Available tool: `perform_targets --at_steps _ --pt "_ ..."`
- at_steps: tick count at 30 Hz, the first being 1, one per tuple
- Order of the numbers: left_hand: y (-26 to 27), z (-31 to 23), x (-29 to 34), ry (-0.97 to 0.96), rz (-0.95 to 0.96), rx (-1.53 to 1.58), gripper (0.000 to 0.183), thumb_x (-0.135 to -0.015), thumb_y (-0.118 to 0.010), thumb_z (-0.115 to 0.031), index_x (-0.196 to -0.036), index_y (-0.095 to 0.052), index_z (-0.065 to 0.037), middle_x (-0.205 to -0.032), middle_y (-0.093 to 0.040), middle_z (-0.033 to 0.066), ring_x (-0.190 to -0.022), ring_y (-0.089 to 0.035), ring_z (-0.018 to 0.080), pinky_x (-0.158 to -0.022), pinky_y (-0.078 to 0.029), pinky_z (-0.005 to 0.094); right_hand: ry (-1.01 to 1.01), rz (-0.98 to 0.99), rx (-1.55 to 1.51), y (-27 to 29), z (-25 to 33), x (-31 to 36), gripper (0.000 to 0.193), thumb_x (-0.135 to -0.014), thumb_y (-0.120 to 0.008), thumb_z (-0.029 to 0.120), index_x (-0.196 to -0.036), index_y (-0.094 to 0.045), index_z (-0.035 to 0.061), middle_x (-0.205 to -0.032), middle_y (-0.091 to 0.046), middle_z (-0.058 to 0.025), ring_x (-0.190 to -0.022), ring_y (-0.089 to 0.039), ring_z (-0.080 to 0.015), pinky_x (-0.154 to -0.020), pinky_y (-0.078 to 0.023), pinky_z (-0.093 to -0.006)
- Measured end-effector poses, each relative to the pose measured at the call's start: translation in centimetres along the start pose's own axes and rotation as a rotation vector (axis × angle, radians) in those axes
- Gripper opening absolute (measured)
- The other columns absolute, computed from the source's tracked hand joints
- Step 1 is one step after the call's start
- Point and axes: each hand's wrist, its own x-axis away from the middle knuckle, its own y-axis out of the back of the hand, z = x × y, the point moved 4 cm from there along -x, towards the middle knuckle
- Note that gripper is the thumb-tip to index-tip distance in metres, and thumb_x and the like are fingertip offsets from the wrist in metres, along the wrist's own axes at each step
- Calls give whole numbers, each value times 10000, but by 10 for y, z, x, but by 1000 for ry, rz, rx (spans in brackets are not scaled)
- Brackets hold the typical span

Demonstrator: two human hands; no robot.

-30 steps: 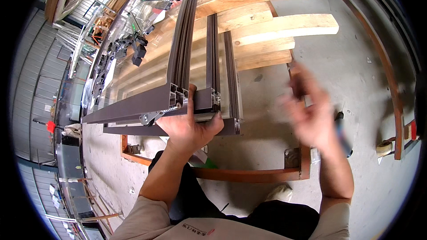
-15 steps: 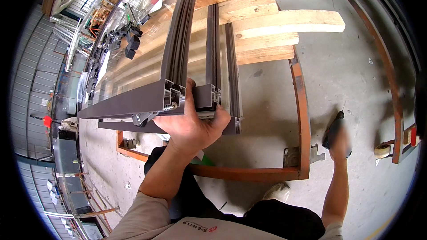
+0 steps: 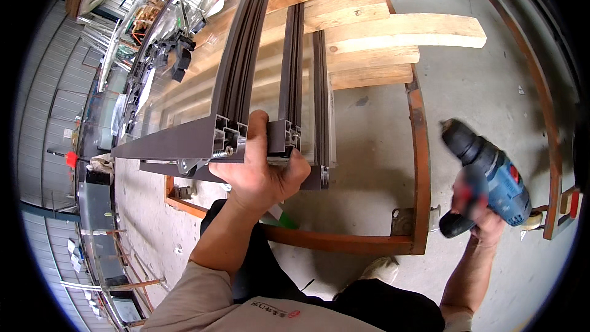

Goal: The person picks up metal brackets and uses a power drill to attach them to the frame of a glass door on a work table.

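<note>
A dark brown metal window frame with a glass pane stands tilted in front of me, its cut corner end showing hollow profile chambers. Behind it lie a second brown frame bar and a third bar. My left hand is closed around the frame's corner, thumb and fingers in the gap between the first two bars. A small roller sits under the lower rail. Out to the right, my right hand holds a blue and black cordless drill by its handle, its chuck pointing up and left.
Wooden boards lie behind the frames on a rusty orange metal stand. Black fittings are spread on the glass at the far left. Another rusty rail runs along the right side, above the concrete floor.
My right hand has raised the drill from low near the floor and turned it, so it now shows larger and side-on. The left hand and the frame have shifted only slightly.
</note>
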Motion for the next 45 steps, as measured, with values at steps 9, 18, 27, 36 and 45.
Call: perform_targets --at_steps 9,18,27,36,45 --pt "-1 3 -1 -70 -97 -10 536 -708 -722 -264 -1141 -662 47 -800 -637 114 -596 -617 294 -615 -528 396 -158 343 -456 -73 -19 -29 974 -710 -832 62 -1533 -315 -3 -1001 -721 -236 -690 -702 -250 -628 -572 -341" --pt "3 -1 -6 -64 -62 -8 504 -709 -702 -252 -1126 -659 30 -754 -604 77 -573 -595 265 -591 -517 371 -235 312 -464 -74 -23 -31 989 -686 -852 70 -1527 -335 19 -988 -729 -218 -687 -692 -240 -617 -566 -336" --pt "0 -2 -2 -24 -35 -5 526 -705 -637 -252 -1131 -638 57 -866 -606 169 -702 -593 318 -668 -497 404 -234 334 -482 -77 -24 -33 976 -692 -817 65 -1536 -329 23 -993 -727 -204 -686 -686 -242 -628 -561 -342" --pt "0 -1 -2 -52 -38 -25 534 -744 -601 -273 -1139 -626 85 -926 -612 216 -750 -597 343 -685 -482 421 -237 287 -426 -75 -30 -29 920 -705 -851 176 -1472 -387 -35 -943 -715 -207 -620 -659 -236 -573 -553 -347" --pt "0 -4 -4 -23 -1 -19 547 -719 -602 -243 -1161 -620 79 -912 -602 204 -751 -584 346 -684 -471 423 -34 356 -106 -66 4 -52 997 -684 -857 82 -1524 -333 -37 -1059 -719 -188 -781 -720 -221 -681 -591 -315"
